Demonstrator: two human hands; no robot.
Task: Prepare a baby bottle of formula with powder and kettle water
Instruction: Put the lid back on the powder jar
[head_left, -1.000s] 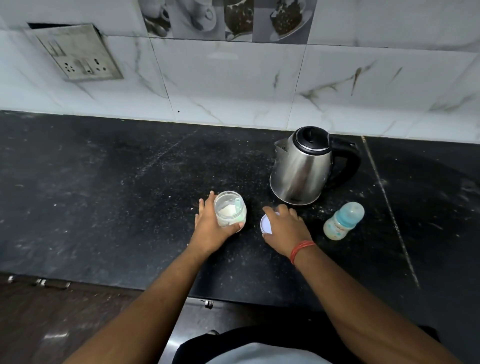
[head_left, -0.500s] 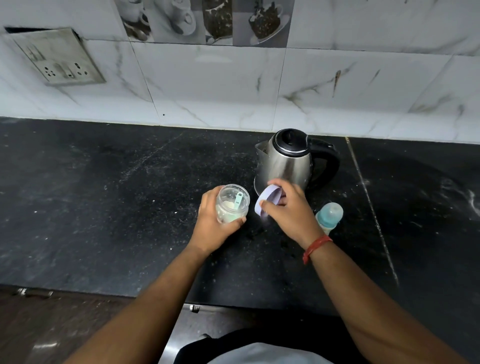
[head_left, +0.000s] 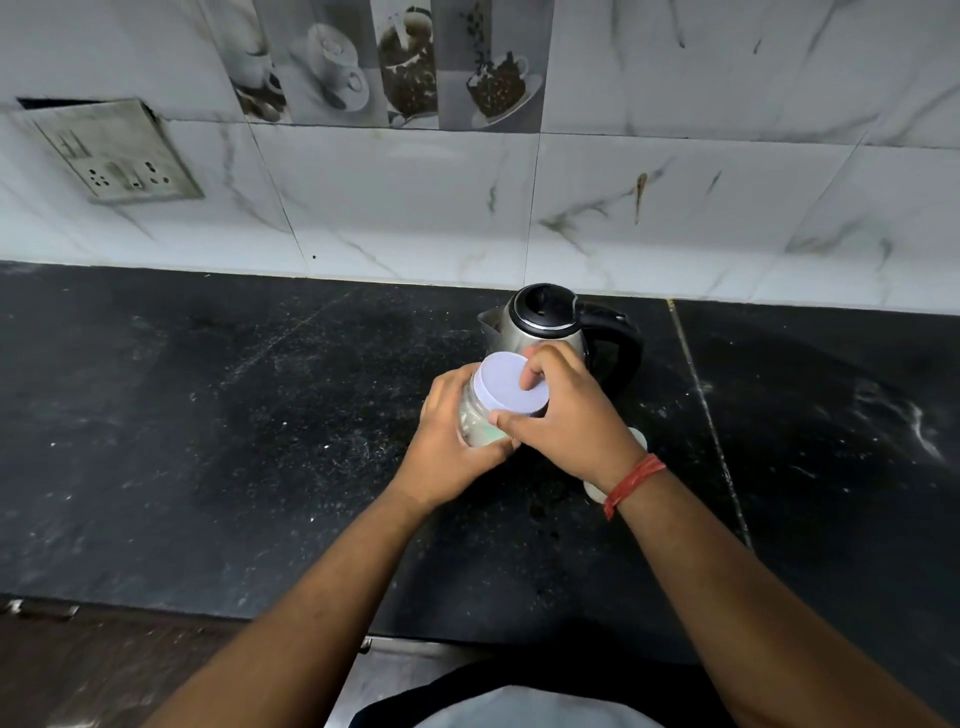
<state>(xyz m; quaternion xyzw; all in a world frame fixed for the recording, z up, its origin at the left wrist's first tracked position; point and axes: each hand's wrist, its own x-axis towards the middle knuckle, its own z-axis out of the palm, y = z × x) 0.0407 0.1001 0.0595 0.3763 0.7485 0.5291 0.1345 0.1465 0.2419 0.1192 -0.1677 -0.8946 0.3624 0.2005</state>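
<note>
Across the dark stone surface (head_left: 260, 441), speckled with pale dust, task things cluster right of centre, below the marbled wall tiles (head_left: 675, 208) and a socket plate (head_left: 117, 153) at far left.

Steel kettle (head_left: 540, 325), black lid down, stands upright near the back edge, handle to the right.

Powder jar (head_left: 475, 421): clear, pale contents low inside, lifted and tipped toward the viewer just in front of the kettle. Left hand (head_left: 447, 452) wraps its body. Right hand (head_left: 566, 415) curls over the pale lilac lid (head_left: 511, 384), thumb and fingers pinching the rim; lid sits on the jar mouth. Whether fully screwed down, cannot tell.

Baby bottle (head_left: 639, 441): mostly hidden behind the right wrist; only pale edges show. Contents and cap not readable.

Red thread band (head_left: 631, 483) on the right wrist.

Progress, as judged: jar is being closed, which suggests powder dosing is over. Kettle water, if not yet poured, plus sealing and mixing the bottle, appear left.
</note>
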